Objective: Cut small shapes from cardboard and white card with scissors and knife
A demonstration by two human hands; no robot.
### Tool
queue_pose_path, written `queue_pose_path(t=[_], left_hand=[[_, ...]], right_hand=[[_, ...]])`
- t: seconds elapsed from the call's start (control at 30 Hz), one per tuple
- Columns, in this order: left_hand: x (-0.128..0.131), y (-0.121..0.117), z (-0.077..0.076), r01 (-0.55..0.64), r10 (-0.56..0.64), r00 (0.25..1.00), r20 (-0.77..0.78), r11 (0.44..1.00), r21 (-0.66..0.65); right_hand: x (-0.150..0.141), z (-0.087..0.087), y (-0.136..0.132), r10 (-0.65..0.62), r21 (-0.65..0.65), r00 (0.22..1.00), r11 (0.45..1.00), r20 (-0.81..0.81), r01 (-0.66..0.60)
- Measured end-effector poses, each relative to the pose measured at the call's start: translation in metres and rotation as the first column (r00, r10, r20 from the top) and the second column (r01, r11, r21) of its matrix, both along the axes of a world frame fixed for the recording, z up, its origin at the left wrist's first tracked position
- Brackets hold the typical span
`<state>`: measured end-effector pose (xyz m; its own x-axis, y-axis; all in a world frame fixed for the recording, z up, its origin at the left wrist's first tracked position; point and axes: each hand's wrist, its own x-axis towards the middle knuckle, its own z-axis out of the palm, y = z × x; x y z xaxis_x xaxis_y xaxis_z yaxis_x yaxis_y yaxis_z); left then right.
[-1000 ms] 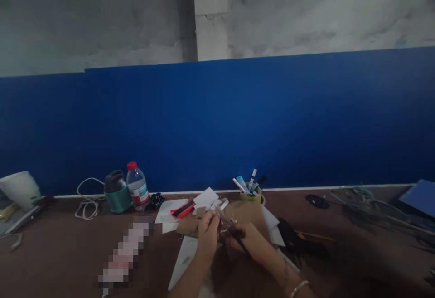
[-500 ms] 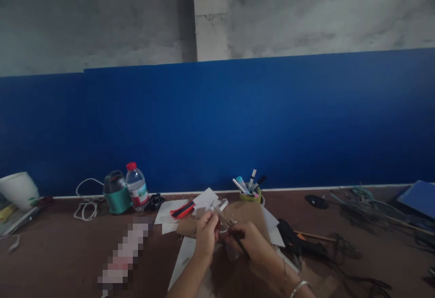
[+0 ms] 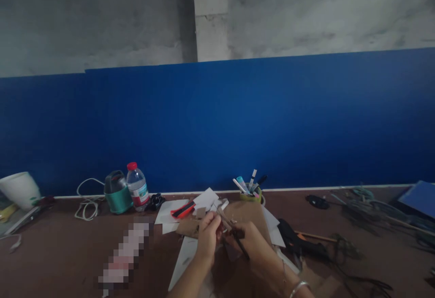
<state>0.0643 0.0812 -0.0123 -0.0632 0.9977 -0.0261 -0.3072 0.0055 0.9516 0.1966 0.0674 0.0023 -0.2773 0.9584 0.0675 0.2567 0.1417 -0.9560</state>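
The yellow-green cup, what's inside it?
Pens stick out of the yellow-green cup: one light blue, one black, some white. Their lower ends and the cup's inside bottom are hidden.

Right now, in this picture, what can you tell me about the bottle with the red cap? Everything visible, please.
The bottle looks like clear plastic, with a red cap on and a label showing red below and white with blue-green above. It stands upright on the brown tabletop, near the blue partition, just right of a teal-based container; whether they touch is unclear. Neither the left hand nor the right hand touches it. Its fill level can't be judged.
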Motion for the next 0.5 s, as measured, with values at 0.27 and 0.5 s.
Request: queue_pose_path(t=[0.27,0.5], left_hand=[[-0.006,0.002,0.007,-0.043,0.076,0.980,-0.185,0.984,0.173],[-0.005,-0.001,0.005,-0.074,0.173,0.934,-0.313,0.949,0.305]], right_hand=[[-0.001,0.006,-0.001,-0.003,-0.024,1.000,1.000,-0.007,0.003],[0.001,0.011,-0.003,0.028,-0.039,1.000,0.999,0.001,-0.028]])
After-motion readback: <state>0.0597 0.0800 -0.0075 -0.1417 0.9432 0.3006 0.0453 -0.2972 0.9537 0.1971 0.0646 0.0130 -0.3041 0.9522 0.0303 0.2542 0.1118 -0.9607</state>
